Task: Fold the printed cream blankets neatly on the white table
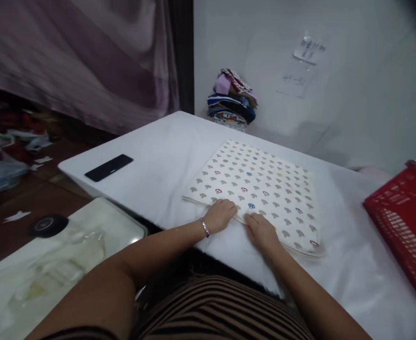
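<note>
A cream cloth [260, 189] with a mushroom print in grey, red, blue and yellow lies folded into a flat square on the white-covered table [151, 184]. At the middle of its near edge, my left hand [221, 215] has its fingers curled over the fold. Just to the right, my right hand [262, 230] pinches the same edge, with its thumb partly hidden. A small gap separates the two hands. The cloth's layers show along its near side and right corner.
A black phone [109, 167] lies at the table's left end. Folded clothes [232, 99] are stacked against the wall at the back. To the right stands a red plastic basket [404, 222]. A lower white surface [87, 245] holds a black round object [49, 225].
</note>
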Demonstrator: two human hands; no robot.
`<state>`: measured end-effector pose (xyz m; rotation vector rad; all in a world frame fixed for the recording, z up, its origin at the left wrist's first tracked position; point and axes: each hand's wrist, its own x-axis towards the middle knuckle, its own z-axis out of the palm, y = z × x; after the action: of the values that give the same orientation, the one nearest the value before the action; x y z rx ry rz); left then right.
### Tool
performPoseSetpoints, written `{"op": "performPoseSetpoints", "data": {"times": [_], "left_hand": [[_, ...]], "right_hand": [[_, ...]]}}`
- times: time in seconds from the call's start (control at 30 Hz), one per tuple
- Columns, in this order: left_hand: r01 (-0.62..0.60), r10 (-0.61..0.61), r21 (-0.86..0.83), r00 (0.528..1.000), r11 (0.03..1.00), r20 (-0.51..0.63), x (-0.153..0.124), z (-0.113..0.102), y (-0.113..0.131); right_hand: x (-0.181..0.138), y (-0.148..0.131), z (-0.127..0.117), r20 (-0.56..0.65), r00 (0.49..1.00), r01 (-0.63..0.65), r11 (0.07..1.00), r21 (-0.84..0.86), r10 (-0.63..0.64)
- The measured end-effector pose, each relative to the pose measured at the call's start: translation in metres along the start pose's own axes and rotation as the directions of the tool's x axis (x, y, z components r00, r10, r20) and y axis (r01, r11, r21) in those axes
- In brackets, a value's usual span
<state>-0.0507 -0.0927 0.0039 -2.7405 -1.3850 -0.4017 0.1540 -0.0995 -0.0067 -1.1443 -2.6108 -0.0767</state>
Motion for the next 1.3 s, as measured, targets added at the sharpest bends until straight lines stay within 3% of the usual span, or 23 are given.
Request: {"op": "performPoseSetpoints", "data": {"times": [0.37, 0.5, 0.73, 0.97, 1.2, 1.3], "left_hand": [[0.048, -0.048, 0.041, 0.999, 0.998, 0.02, -0.011, -0.001, -0.011], [0.147, -0.146, 0.061, 0.989, 0.987, -0.019, -0.023, -0.004, -0.028], [0.367, -0.36, 0.086, 0.929, 0.926, -0.081, -0.053, -0.016, -0.071], [0.503, -0.49, 0.037, 0.854, 0.863, -0.176, -0.086, -0.03, -0.104], [0.499, -0.492, 0.034, 0.862, 0.866, -0.124, -0.094, -0.036, -0.121], [0.508, -0.511, -0.059, 0.857, 0.859, -0.063, -0.096, -0.034, -0.124]], "right_hand": [[0.031, -0.023, 0.001, 0.057, 0.997, 0.049, 0.995, -0.091, -0.044], [0.03, -0.021, 0.008, 0.031, 0.998, 0.063, 0.996, -0.06, -0.061], [0.03, -0.018, 0.011, 0.033, 0.996, 0.083, 0.995, -0.048, -0.081], [0.028, -0.017, 0.017, -0.016, 0.996, 0.087, 0.996, -0.014, -0.087], [0.028, -0.022, 0.012, 0.039, 0.995, 0.09, 0.996, -0.018, -0.089], [0.027, -0.025, 0.01, 0.061, 0.996, 0.067, 0.997, -0.029, -0.065]]}}
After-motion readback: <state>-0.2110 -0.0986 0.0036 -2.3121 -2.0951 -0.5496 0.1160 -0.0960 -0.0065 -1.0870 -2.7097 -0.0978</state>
